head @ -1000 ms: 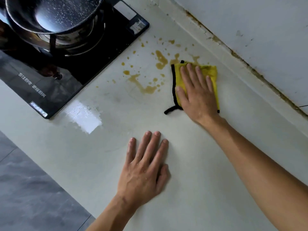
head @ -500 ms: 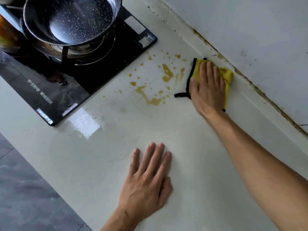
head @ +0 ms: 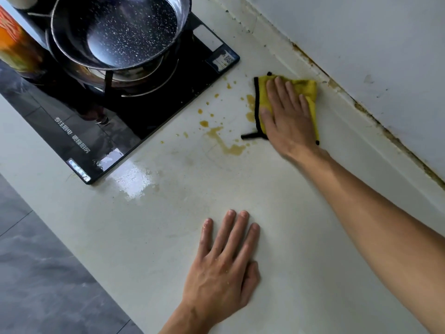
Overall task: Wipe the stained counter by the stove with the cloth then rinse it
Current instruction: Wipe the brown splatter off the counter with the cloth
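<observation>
A yellow cloth (head: 305, 89) with black edging lies flat on the white counter (head: 277, 189), close to the back wall. My right hand (head: 286, 116) presses on it, palm down, fingers spread over the fabric. Brown stains (head: 227, 145) spatter the counter just left of the cloth, between it and the black stove (head: 134, 112); the cloth's left edge touches the nearest blotch. My left hand (head: 224, 263) rests flat on the counter nearer to me, holding nothing.
A dark speckled pan (head: 125, 30) sits on the stove's burner. An orange container (head: 14, 44) stands at the far left. A grimy seam (head: 375, 121) runs along the wall. A wet glossy patch (head: 134, 179) lies by the stove corner. Grey floor (head: 36, 273) lies beyond the counter edge.
My right hand slid the cloth toward the wall, then back left onto the stains nearest it; the spots by the wall are gone. My left hand stayed flat in place.
</observation>
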Demonstrator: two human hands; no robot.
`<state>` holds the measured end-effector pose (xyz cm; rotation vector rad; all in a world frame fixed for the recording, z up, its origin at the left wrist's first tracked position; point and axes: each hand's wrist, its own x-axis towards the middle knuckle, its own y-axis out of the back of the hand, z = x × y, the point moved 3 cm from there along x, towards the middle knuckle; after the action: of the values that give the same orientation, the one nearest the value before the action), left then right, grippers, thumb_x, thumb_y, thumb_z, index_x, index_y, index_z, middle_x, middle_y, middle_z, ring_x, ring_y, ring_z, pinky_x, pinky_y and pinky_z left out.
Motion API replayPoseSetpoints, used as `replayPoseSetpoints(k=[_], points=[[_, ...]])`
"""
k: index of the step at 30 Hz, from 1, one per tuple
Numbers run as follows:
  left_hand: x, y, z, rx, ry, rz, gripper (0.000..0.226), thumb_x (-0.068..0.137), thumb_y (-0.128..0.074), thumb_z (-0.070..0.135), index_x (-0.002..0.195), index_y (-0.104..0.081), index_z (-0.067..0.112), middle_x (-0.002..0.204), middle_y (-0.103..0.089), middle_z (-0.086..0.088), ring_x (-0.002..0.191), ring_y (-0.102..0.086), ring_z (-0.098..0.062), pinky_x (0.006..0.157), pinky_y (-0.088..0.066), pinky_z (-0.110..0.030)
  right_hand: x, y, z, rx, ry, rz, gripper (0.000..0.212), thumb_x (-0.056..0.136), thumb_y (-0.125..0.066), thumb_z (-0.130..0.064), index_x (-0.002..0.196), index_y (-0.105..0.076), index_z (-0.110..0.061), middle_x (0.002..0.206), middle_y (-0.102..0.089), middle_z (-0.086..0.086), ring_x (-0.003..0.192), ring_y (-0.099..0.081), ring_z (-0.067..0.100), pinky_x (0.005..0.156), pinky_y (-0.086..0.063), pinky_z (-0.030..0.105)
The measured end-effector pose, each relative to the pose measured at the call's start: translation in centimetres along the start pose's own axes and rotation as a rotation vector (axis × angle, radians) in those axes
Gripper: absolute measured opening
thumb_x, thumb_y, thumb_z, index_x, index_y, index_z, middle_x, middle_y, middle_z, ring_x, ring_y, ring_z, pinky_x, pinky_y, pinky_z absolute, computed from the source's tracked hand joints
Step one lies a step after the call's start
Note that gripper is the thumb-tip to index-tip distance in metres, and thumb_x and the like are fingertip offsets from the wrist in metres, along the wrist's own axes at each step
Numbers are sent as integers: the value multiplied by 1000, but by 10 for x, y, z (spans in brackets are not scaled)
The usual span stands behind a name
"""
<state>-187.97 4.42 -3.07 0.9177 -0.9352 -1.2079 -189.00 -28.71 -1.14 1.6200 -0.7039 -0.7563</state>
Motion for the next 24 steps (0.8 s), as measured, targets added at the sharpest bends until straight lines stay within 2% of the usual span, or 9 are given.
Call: replayPoseSetpoints(k=[2,4,6,11,18,24], points=[[-1,0,0,2,-4,4,67,102,-49,43,163,-41,15,175,-27,-9,163,-25,-33,126,-25,-65,-36,-5,7,-27,133,-29,66,109,-8,-56,168,0,-28,177,3,-6,163,6,13,132,-2,44],[0,0,0,0,-7,13,68,102,-50,42,163,-41,15,175,-27,-10,162,-25,-33,126,-26,-65,-59,-6,23,-55,187,-45,66,109,-10,-57,169,-1,-30,177,1,-8,163,5,11,132,-4,45],[1,0,0,-7,-5,17,68,101,-50,42,163,-41,15,175,-27,-10,163,-25,-33,126,-26,-65,-43,-1,29,-60,149,-33,66,109,-11,-56,169,-4,-29,177,-1,-7,163,3,13,132,-5,46],[0,-1,0,-9,2,10,67,101,-49,42,163,-41,15,175,-26,-9,163,-23,-33,128,-22,-64,10,0,-1,-22,-82,22,68,108,-7,-54,169,-1,-24,177,1,-1,164,2,20,132,-5,49],[-1,-3,0,-21,2,-3,68,100,-51,42,162,-41,15,175,-26,-10,164,-21,-33,129,-20,-65,-95,-18,-17,-73,195,-6,66,110,-15,-55,169,-11,-26,177,-7,-2,164,-4,18,131,-13,51],[0,-3,0,-28,0,-13,67,101,-49,41,162,-41,14,176,-24,-11,164,-18,-33,128,-19,-65,-38,-11,-44,-8,-113,47,68,108,-14,-50,169,-5,-21,177,-3,3,164,-2,24,132,-6,52]])
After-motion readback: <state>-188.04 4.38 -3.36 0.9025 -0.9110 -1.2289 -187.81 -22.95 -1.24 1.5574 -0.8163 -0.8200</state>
